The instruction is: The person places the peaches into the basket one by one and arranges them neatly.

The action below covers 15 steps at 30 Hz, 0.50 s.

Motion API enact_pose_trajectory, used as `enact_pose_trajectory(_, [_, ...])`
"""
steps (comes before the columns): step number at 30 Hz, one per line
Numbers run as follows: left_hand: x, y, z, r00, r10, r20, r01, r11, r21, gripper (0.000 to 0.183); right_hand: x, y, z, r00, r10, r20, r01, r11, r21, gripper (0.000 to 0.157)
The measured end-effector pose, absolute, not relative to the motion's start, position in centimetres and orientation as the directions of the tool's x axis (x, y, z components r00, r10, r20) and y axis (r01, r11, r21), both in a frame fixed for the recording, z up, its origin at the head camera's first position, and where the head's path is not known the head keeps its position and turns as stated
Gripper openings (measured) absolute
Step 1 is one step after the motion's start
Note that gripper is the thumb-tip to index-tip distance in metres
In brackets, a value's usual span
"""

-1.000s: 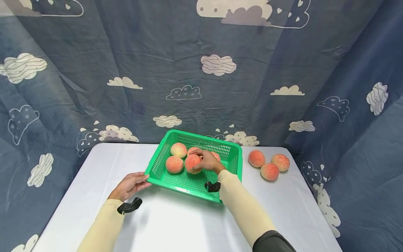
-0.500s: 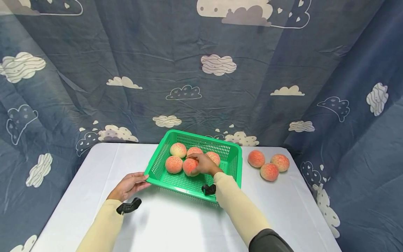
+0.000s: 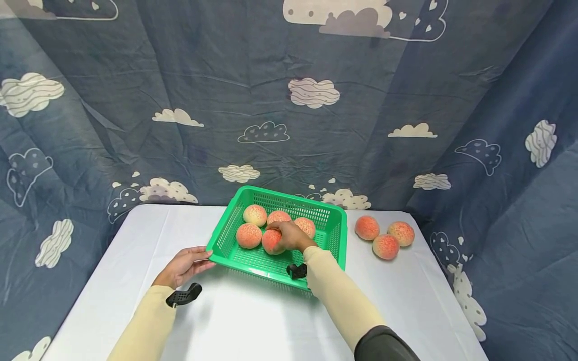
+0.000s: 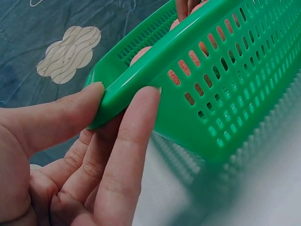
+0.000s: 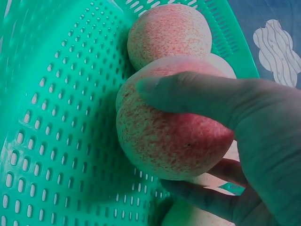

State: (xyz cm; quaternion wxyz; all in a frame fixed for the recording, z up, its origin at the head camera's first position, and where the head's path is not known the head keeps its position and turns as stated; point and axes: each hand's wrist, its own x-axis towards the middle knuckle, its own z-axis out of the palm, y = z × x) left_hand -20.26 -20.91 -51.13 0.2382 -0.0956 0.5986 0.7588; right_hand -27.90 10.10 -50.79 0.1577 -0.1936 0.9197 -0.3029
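A green plastic basket with slotted walls stands on the white table, holding several peaches. My left hand pinches its near left corner; the left wrist view shows the thumb on the rim and a finger against the outer wall. Inside the basket, my right hand grips a peach in the front row. Thumb and fingers wrap round that peach in the right wrist view. To its left sits another peach. Behind are a paler peach and two more along the back.
Three peaches lie together on the table right of the basket, one of them nearest the front. A dark blue curtain with cloud prints hangs behind and along both sides of the white table.
My right hand, with the peach, has moved slightly left and down beside the front-left peach. The left hand keeps its grip on the basket corner.
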Motion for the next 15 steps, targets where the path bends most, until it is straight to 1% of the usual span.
enact_pose_trajectory(4, [-20.21, -20.92, -51.11, -0.867, 0.254, -0.429, -0.477, -0.171, 0.862, 0.042, -27.91, 9.96, -50.71, -0.869, -0.464, -0.172, -0.276, 0.743, -0.61, 0.065])
enact_pose_trajectory(10, [-20.29, -20.97, -51.06, -0.869, 0.261, -0.421, -0.471, -0.175, 0.865, 0.033, -28.11, 9.95, -50.88, -0.853, -0.499, -0.152, -0.304, 0.712, -0.633, 0.06])
enact_pose_trajectory(15, [-20.29, -20.96, -51.08, -0.868, 0.257, -0.424, -0.475, -0.185, 0.86, 0.034, -28.05, 10.05, -50.96, -0.867, -0.47, -0.166, -0.264, 0.715, -0.647, 0.06])
